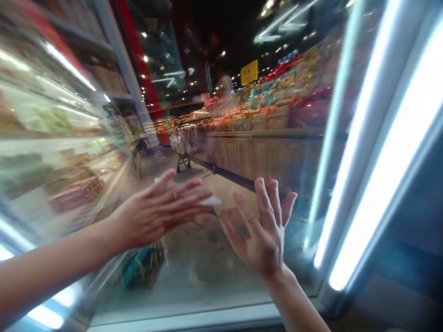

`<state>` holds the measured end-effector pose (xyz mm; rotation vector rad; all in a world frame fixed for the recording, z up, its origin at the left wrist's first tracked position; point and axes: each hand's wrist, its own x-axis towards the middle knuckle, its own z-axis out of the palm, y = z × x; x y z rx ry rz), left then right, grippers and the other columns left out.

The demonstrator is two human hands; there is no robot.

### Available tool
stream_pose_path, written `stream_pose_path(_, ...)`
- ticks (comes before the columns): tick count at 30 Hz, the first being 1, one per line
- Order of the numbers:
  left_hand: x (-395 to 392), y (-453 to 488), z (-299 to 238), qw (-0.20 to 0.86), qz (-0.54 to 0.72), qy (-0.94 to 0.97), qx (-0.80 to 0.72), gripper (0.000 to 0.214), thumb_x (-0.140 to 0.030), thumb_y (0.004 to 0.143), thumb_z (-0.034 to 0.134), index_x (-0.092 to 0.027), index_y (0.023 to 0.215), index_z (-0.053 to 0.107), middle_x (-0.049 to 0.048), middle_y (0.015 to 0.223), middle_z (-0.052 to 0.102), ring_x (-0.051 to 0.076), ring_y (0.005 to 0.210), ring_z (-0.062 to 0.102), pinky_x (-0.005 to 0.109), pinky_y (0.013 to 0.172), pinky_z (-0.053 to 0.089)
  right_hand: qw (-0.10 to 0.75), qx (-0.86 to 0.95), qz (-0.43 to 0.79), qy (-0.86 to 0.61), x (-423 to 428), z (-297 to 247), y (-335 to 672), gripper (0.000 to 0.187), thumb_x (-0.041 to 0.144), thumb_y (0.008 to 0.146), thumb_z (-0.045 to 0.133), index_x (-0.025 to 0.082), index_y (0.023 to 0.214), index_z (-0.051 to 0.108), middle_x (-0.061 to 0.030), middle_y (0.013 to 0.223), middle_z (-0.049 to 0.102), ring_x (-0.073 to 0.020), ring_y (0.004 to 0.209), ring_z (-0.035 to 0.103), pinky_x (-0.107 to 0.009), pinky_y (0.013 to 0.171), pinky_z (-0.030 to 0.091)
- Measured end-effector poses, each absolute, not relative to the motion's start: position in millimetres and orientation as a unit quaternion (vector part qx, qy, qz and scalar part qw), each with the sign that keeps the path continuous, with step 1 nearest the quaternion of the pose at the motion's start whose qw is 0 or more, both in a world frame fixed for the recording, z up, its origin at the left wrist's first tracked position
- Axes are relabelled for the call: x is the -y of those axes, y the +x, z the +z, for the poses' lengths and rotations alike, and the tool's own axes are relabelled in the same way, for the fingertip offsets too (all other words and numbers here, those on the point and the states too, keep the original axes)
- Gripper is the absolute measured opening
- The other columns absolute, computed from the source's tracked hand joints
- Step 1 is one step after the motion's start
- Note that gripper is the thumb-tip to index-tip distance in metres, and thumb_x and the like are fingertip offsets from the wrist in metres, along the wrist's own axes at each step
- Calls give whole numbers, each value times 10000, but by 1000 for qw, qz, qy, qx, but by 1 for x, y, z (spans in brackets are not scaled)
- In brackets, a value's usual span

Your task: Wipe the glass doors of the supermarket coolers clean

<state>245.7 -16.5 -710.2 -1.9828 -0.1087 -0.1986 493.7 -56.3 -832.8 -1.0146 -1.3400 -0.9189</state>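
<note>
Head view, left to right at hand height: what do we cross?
In order: lit food shelves → left hand → right hand → bright light strips.

place: supermarket | signs: lit chilled shelves (51, 138), stacked goods display (277, 110), shopping cart (187, 143) in aisle, yellow hanging sign (249, 72)

Dim store interior, bright white tube lights (384, 152) glaring at right, heavy motion blur on shelves (51, 152), wide-angle stretching at edges, reflections on glass (297, 152)
</note>
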Motion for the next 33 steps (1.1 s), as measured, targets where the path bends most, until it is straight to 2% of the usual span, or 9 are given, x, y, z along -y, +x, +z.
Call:
stream_pose_path(4, 18, 225, -749, 523, -187, -816, 164, 681, -376, 974, 564, -308, 1615, 343, -29, 1762, 120, 260, 1638, -61, 566, 1327, -91, 550, 592, -371, -458, 56, -831, 470, 855, 494, 925, 719, 340, 1645, 283, -124, 1725, 278, -425, 1606, 154, -789, 1216, 173)
stream_pose_path(8, 15, 163, -810, 495, -51, -865, 70, 569, -274, 946, 524, -364, 1508, 518, -111, 1755, 125, 176, 1641, 11, 442, 1353, -39, 524, 603, -364, -479, 58, -835, 465, 907, 587, 930, 668, 332, 1668, 208, -139, 1742, 217, -448, 1612, 77, -828, 1194, 111)
stream_pose_path(11, 11, 142, -762, 509, -74, -853, 87, 616, -323, 970, 534, -398, 1569, 410, -121, 1748, 127, 171, 1639, -17, 475, 1345, -83, 508, 612, -370, -480, 58, -840, 462, 901, 594, 925, 667, 333, 1665, 225, -135, 1750, 185, -450, 1612, 51, -836, 1188, 42)
stream_pose_path(15, 11, 150, -708, 512, -239, -789, 244, 765, -303, 981, 555, -374, 1647, 185, -48, 1737, 213, 220, 1632, -55, 563, 1334, -63, 493, 635, -380, -457, 56, -847, 445, 857, 583, 930, 667, 349, 1651, 266, -103, 1759, 152, -416, 1618, 63, -805, 1211, 31)
stream_pose_path(18, 14, 141, -769, 507, -299, -756, 286, 775, -338, 956, 591, -319, 1646, 239, -5, 1752, 96, 296, 1630, -66, 584, 1328, -65, 498, 634, -384, -451, 52, -845, 428, 768, 588, 954, 628, 373, 1627, 326, -94, 1719, 305, -404, 1621, 82, -812, 1208, 54)
stream_pose_path(22, 11, 100, -848, 520, -171, -811, 207, 651, -413, 932, 625, -438, 1551, 426, -109, 1742, 114, 232, 1641, -16, 499, 1351, -17, 487, 641, -410, -429, 43, -822, 415, 750, 582, 940, 658, 377, 1604, 376, -104, 1657, 423, -430, 1600, 189, -830, 1195, 72)
stream_pose_path(24, 6, 78, -826, 519, -154, -817, 199, 680, -404, 955, 590, -452, 1586, 339, -122, 1738, 109, 192, 1638, -7, 475, 1351, -36, 474, 654, -423, -411, 39, -802, 412, 818, 606, 904, 696, 378, 1614, 359, -111, 1663, 413, -454, 1580, 237, -837, 1188, 95)
stream_pose_path(29, -5, 56, -727, 442, -391, -717, 370, 824, -212, 970, 519, -421, 1648, 98, -47, 1748, 79, 251, 1626, -8, 590, 1339, -18, 465, 662, -421, -409, 34, -771, 396, 950, 645, 822, 772, 411, 1625, 321, -97, 1706, 335, -493, 1591, 129, -837, 1171, 184)
stream_pose_path(33, 6, 66, -811, 407, -443, -686, 409, 898, -167, 927, 548, -339, 1667, 69, -3, 1748, -20, 261, 1617, -95, 600, 1325, -33, 435, 662, -458, -404, 33, -787, 379, 934, 661, 892, 680, 322, 1655, 260, -117, 1759, 129, -459, 1608, 33, -842, 1184, 124)
